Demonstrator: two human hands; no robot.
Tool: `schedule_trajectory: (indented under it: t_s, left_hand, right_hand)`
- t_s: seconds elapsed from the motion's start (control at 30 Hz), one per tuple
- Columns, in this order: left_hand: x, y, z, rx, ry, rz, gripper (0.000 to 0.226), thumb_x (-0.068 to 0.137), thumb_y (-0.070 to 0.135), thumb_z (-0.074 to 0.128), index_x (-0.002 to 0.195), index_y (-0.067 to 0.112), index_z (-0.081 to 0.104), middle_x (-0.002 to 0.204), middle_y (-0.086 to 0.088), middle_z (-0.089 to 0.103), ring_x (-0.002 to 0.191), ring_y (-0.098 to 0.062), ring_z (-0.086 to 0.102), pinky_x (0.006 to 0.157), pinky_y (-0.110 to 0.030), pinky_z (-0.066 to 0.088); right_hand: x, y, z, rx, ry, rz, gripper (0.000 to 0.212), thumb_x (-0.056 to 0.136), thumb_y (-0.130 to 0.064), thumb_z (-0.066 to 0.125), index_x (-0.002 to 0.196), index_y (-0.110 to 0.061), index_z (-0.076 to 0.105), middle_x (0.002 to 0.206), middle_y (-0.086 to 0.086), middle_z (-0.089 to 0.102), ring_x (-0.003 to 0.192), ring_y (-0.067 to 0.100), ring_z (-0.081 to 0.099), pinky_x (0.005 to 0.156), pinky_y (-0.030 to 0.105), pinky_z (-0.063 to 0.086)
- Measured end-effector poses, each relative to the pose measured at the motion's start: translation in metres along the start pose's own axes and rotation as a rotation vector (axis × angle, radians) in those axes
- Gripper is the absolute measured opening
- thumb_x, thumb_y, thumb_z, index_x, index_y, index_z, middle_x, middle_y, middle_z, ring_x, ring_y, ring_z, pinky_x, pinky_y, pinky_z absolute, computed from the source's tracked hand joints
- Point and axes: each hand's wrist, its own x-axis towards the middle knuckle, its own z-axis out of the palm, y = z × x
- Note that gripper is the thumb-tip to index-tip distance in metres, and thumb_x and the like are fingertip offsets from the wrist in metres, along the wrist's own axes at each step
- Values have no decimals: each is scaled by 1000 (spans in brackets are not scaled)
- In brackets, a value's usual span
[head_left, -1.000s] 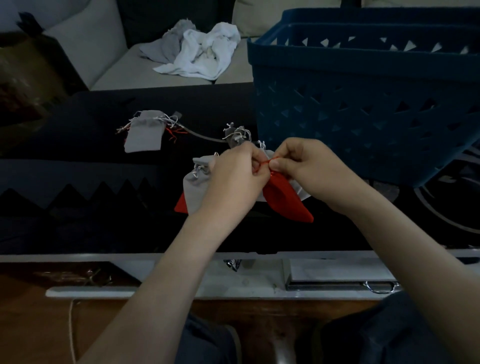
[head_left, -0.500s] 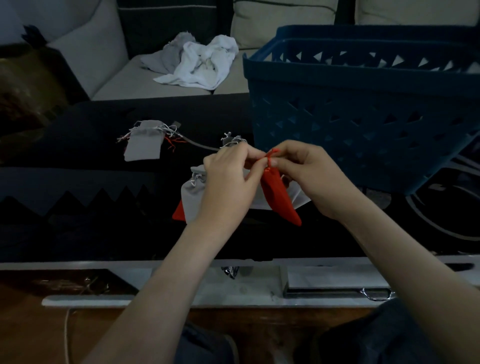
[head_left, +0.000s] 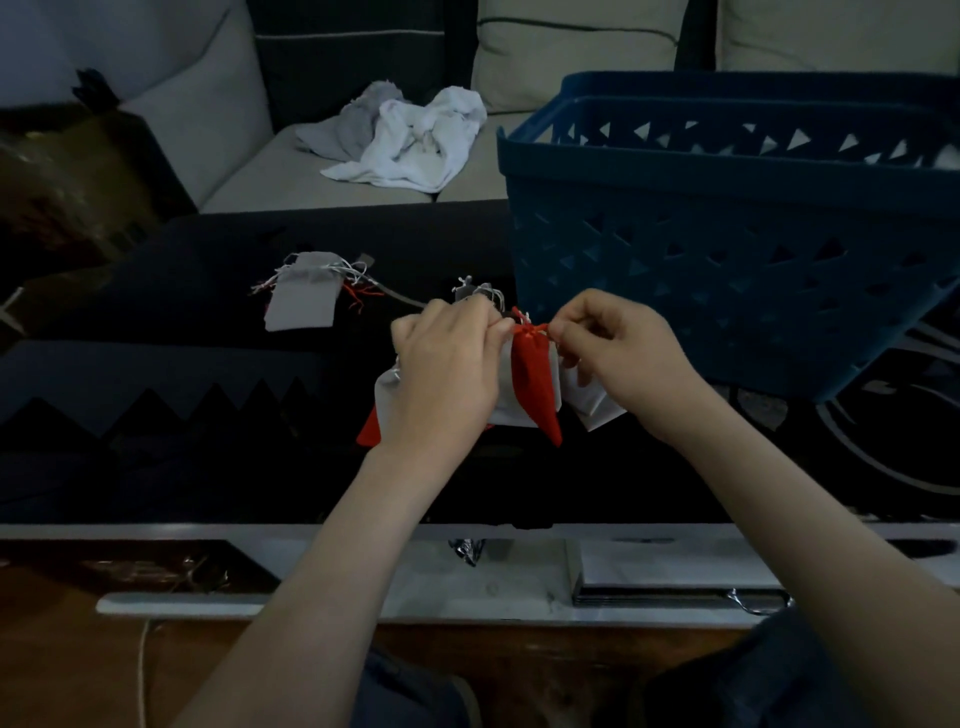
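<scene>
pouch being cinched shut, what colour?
Red pouch, pinched at its drawstring by left hand and right hand; head view.

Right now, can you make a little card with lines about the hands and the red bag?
held thing: red pouch, hanging, top gathered
left hand: pinches the pouch's top string
right hand: pinches the string's other side
underneath: grey pouches on the black cloth
further left: lone grey pouch
right: blue basket
</scene>
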Motion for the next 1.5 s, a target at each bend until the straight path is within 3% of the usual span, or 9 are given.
schedule_trajectory:
  t_s: [0.23,0.33,0.5,0.6,0.83,1.07,1.23,1.33,1.5]
  left_hand:
    - [9,-6,-4,-130,-127,-97,17,98,24,49,81,23,49,78,12,51,82,-11,47,80,-26,27]
    - [29,-15,-9,-262,-200,-178,17,98,21,49,81,19,52,69,10,53,69,-5,53,64,-12,36]
    - [66,-40,-1,-243,-354,-268,13,97,19,48,88,18,56,78,4,58,73,-10,52,59,-18,31]
    - [71,-73,11,-97,-475,-337,19,98,18,47,108,15,62,101,-3,65,93,-16,57,73,-22,36]
    - [74,-140,24,218,-365,-436,29,93,18,53,120,7,52,121,-19,56,113,-35,52,93,-46,44]
    - [73,-182,27,538,-388,-534,34,97,27,49,118,1,46,123,-19,52,115,-32,50,89,-36,41]
    - [74,-190,29,576,-348,-491,19,97,6,41,113,1,50,117,-16,57,108,-29,56,72,-31,42]
    - [77,-185,23,528,-270,-521,21,95,-1,39,108,-2,56,107,-17,63,97,-31,62,64,-29,36]
    - [83,-158,4,486,-104,-469,24,94,-1,38,103,2,59,98,-14,62,88,-30,59,64,-31,34]
  right_hand:
    - [8,-8,2,300,-153,117,11,94,-5,52,87,-3,61,71,9,59,59,9,60,54,20,52]
    - [23,-18,11,335,-169,85,17,96,-1,48,83,-5,59,71,10,60,59,12,61,58,21,54]
    - [56,-23,33,-109,-18,-30,12,92,-20,58,82,-13,62,73,3,64,68,15,60,64,27,48]
    - [66,-17,51,-280,-20,-49,20,89,-34,61,87,-14,57,73,-3,58,70,10,54,59,21,40]
    - [93,-30,91,-316,-150,-180,15,92,-30,56,89,-16,56,73,-4,56,69,11,54,61,27,44]
    - [113,-39,131,-319,-304,-231,11,92,-21,56,89,-11,58,74,-1,57,69,14,54,61,25,40]
    - [119,-36,147,-337,-389,-125,15,92,-25,56,84,-13,59,72,-3,56,68,12,54,54,20,37]
    - [117,-36,148,-265,-423,-35,20,92,-31,55,84,-14,61,75,-2,60,70,12,58,62,24,46]
    - [115,-40,144,277,-491,288,29,95,-35,54,95,-7,63,91,13,66,82,20,66,83,30,55]
